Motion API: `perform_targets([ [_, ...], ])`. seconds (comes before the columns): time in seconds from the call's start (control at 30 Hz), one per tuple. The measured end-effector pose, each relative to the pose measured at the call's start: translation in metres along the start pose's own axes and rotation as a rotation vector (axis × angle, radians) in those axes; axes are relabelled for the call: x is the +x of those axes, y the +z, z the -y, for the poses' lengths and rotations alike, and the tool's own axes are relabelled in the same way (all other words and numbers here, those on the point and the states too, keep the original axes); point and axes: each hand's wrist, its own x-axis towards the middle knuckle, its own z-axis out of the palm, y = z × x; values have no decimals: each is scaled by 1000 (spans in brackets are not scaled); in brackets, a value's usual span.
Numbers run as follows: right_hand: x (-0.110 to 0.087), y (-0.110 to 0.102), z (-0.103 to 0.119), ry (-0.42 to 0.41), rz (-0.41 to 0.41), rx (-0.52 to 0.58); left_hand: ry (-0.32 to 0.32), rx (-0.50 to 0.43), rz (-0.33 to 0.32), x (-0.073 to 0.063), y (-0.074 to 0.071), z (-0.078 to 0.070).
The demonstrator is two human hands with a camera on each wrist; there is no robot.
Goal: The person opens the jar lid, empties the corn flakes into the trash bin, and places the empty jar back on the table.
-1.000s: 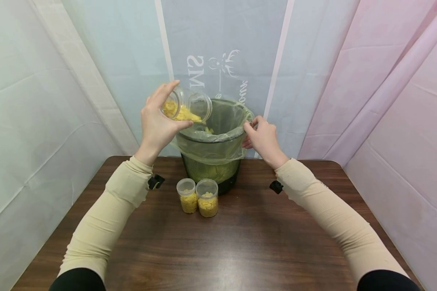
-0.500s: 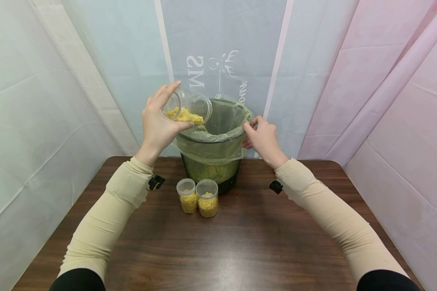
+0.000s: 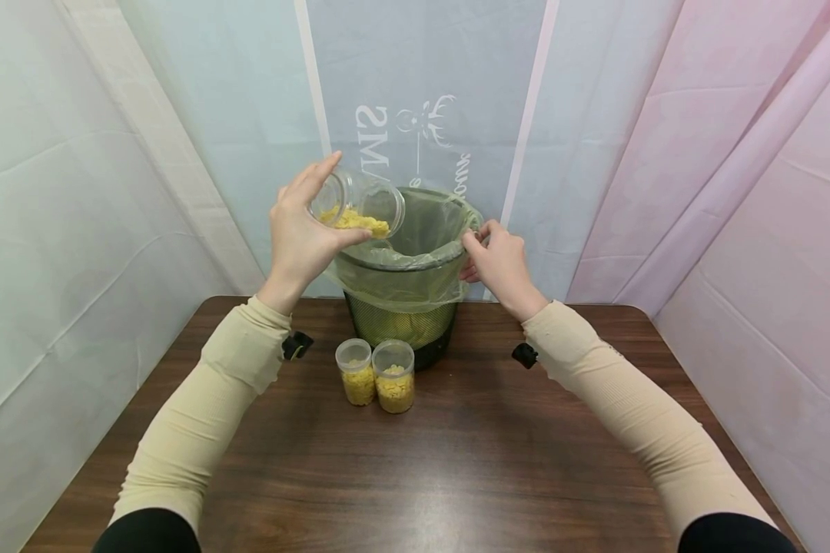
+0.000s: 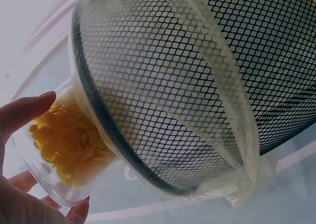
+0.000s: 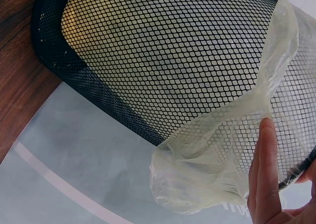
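Note:
My left hand [image 3: 300, 238] grips a clear plastic jar [image 3: 373, 198] tipped on its side, its mouth over the left part of a bin's rim. Yellow flakes [image 4: 66, 140] lie along the jar's lower wall. The bin is a black mesh wastebasket [image 3: 403, 326] lined with a thin translucent yellowish bag [image 3: 415, 286] folded over the rim. At the rim's right side, my right hand [image 3: 499, 261] pinches the bag and the edge, a finger lying along the mesh in the right wrist view. Yellow pieces show through the mesh low in the basket.
Two clear jars of yellow flakes, a left jar [image 3: 356, 372] and a right jar [image 3: 394, 376], stand side by side in front of the basket. The brown wooden table [image 3: 456, 461] reaches back to a pale curtain [image 3: 595, 115] with printed lettering.
The yellow flakes in the tilted jar have dropped to a smaller amount, with pieces falling into the basket earlier. Both hands stay nearly in place.

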Motion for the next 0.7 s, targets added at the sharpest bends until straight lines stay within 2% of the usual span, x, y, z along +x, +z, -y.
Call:
perform_targets([
  [0.23,0,0,1,-12,2,-6,-15,-11,13,1,-1,-1],
  [0.37,0,0,1,-15,-3,-6,-5,-16,5,2,-1,0],
  [0.7,-1,0,1,-11,1,10,-28,-30,-16,1,0,4],
])
